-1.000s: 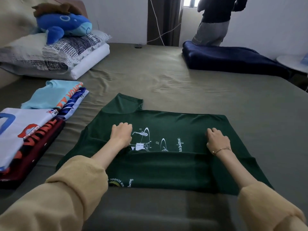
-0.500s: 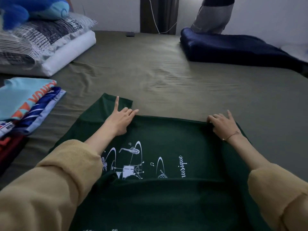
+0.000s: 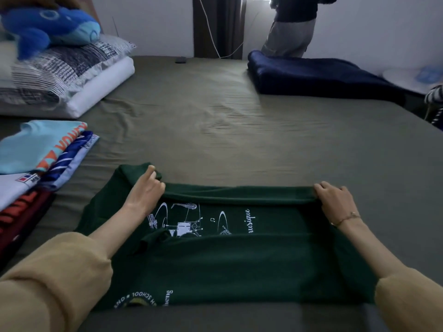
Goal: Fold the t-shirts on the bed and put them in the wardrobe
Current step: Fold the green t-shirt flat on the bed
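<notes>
Lying half-folded, dark green t-shirt (image 3: 239,264), white print.

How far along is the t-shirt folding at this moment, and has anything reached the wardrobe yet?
Done: a stack of folded shirts lies at the left of the bed. In hand: the green t-shirt, partly folded, with the left hand and right hand gripping its far edge. Left: finishing this fold and carrying everything to the wardrobe, which is not in view.
</notes>
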{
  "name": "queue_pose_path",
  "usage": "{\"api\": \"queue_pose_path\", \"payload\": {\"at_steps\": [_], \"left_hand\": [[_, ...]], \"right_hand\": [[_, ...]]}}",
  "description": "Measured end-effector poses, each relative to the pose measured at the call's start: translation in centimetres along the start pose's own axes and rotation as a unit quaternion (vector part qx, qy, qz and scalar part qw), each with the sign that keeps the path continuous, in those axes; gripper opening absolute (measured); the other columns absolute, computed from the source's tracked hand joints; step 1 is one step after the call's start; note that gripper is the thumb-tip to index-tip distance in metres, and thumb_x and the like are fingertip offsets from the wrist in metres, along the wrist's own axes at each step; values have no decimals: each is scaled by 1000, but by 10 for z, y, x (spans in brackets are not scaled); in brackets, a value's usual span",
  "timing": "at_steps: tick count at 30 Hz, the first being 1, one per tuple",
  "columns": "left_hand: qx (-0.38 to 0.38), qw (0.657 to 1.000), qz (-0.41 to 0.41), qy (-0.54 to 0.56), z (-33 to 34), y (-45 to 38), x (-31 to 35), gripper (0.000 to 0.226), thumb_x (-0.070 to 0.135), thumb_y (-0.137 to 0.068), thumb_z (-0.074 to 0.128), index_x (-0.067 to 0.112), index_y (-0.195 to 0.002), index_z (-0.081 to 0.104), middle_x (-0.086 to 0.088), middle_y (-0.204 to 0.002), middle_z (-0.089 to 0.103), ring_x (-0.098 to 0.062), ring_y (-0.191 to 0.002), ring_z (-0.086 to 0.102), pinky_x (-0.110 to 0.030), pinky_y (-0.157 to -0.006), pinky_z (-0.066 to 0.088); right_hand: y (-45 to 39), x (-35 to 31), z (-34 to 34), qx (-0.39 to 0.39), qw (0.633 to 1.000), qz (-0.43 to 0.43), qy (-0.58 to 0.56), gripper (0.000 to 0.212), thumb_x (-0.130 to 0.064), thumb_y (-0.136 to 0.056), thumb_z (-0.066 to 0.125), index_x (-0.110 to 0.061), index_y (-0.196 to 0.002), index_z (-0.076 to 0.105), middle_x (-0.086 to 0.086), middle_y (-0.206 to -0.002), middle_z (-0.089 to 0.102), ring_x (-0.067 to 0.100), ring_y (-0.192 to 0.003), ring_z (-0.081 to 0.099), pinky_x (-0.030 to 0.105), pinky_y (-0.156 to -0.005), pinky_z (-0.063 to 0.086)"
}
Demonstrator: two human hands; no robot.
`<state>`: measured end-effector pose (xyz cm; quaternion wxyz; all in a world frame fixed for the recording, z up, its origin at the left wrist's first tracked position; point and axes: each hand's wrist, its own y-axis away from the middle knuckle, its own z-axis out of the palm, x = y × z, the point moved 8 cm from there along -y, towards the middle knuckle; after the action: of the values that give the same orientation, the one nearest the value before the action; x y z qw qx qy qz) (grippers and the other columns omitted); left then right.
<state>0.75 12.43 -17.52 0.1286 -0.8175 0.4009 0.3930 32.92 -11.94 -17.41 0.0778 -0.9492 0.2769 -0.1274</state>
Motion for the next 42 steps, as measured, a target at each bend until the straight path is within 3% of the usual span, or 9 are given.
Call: {"api": "queue_pose_path", "payload": {"at_steps": [6,9,17,22,25,29,32,38,42], "left_hand": [[-10,999,3,-42,-6,42,2,21,11,-92,40,16,-110,49,8,-95,66,-22,-110,54,-40,-99,0],[-18,999,14,-30,-13,57,8,25,9,-94,37,15,-117,47,6,-103,66,-23,-118,50,-36,-113,6],[-100,993,-26,64,-6,84,11,38,18,-92,43,16,-130,42,1,-126,57,-22,-128,38,-44,-116,2],[-116,984,-86,104,-35,83,4,35,23,-93,44,18,-127,48,2,-125,57,-22,-126,40,-45,-115,8],[-22,967,-114,228,-60,71,23,41,28,-95,42,13,-132,38,-5,-135,47,-21,-128,39,-47,-112,14],[-26,887,-19,460,-70,56,86,55,37,-103,20,19,-152,2,1,-160,-5,-12,-146,-1,-53,-114,-1],[-69,860,10,506,-59,55,114,58,43,-102,16,24,-150,-12,3,-157,-20,-10,-144,-16,-55,-113,-8],[-85,855,7,511,-47,56,119,59,47,-101,14,27,-149,-14,5,-156,-23,-9,-143,-21,-55,-112,-12],[-90,856,13,509,-48,55,120,58,46,-101,13,26,-149,-15,4,-155,-24,-9,-142,-22,-55,-112,-13]], "right_hand": [[39,7,-12,-28,999,32,-26,27,11,-78,51,-6,-99,58,14,-103,59,31,-100,61,35,-76,39],[54,10,-10,-74,996,51,-5,31,5,-80,55,-11,-106,53,6,-111,55,24,-111,54,31,-82,38],[84,9,-13,-94,992,74,40,36,-12,-84,58,-22,-117,48,-1,-124,47,17,-122,40,39,-99,30],[86,0,-26,-1,991,109,-79,29,-5,-87,46,-12,-112,57,7,-124,53,23,-119,46,38,-100,28],[81,-27,-19,-25,984,74,-160,41,-18,-97,38,-14,-138,40,4,-154,25,15,-142,22,42,-113,15],[78,-65,8,-174,967,24,-185,56,-42,-102,19,-27,-150,-2,-4,-158,-13,12,-145,-12,51,-114,-4],[81,-56,23,-215,954,67,-198,59,-50,-99,16,-29,-149,-9,-1,-157,-16,20,-144,-17,50,-114,-7],[89,-15,34,-193,955,165,-151,62,-48,-100,12,-19,-150,-8,8,-157,-14,25,-145,-12,39,-118,-3],[92,-18,27,-186,947,229,-130,62,-47,-100,9,-14,-151,-3,9,-157,-11,20,-145,-12,52,-112,-11]]}}
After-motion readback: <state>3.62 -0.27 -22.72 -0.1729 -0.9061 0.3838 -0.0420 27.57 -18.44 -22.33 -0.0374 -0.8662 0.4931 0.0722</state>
